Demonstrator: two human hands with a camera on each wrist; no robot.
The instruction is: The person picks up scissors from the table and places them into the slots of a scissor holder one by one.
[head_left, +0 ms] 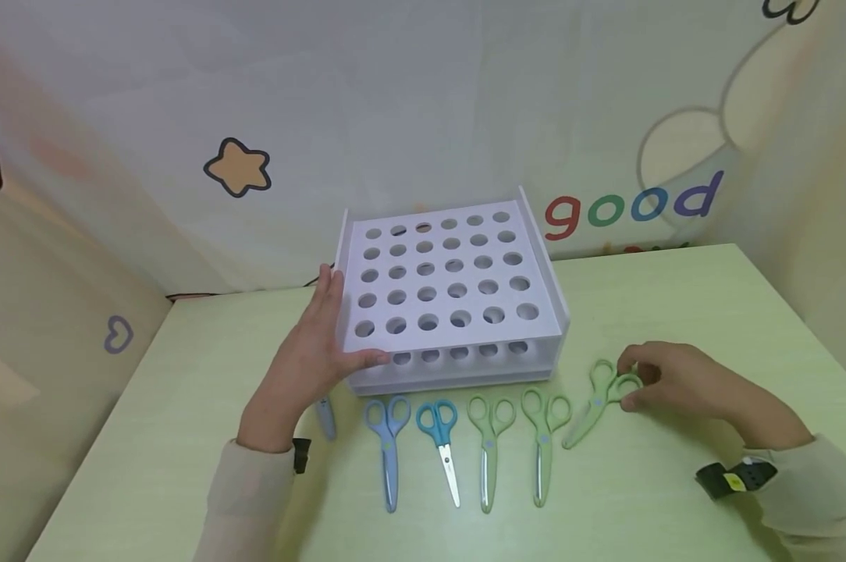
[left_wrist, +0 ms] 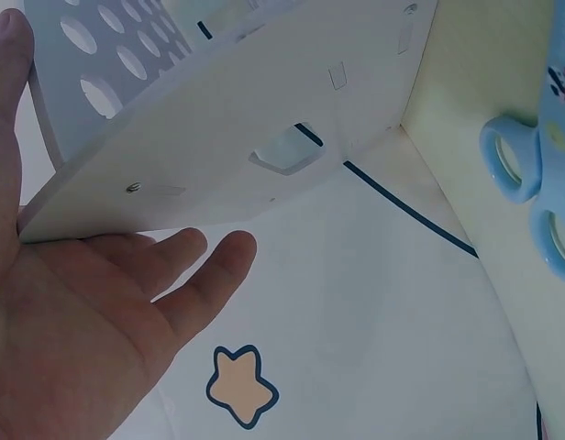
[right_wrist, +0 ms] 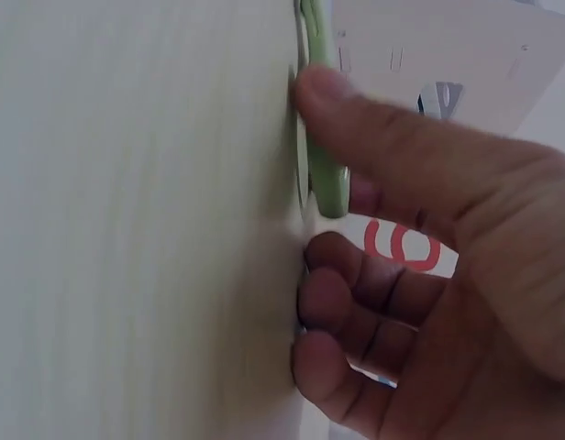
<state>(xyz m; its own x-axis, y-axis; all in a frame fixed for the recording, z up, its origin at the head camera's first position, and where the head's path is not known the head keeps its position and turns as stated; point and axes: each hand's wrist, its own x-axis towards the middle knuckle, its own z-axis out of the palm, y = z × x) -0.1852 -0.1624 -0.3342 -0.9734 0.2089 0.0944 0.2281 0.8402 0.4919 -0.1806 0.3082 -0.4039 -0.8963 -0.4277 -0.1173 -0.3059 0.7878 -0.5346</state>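
With your left hand (head_left: 303,355) spread against the rack (head_left: 458,341), your right hand (head_left: 683,382) pinches only one end of the scissors (head_left: 597,403) nearest the desk's (head_left: 683,312) right edge, risking a twist.

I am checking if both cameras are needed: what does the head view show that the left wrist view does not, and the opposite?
Only head: the right hand pinching green scissors, two more green pairs, teal scissors, and the word "good".
Only left wrist: an outer side panel, with a cut-out opening, of the white rack.
Both: the left hand on that rack, light-blue scissors, and the orange star.
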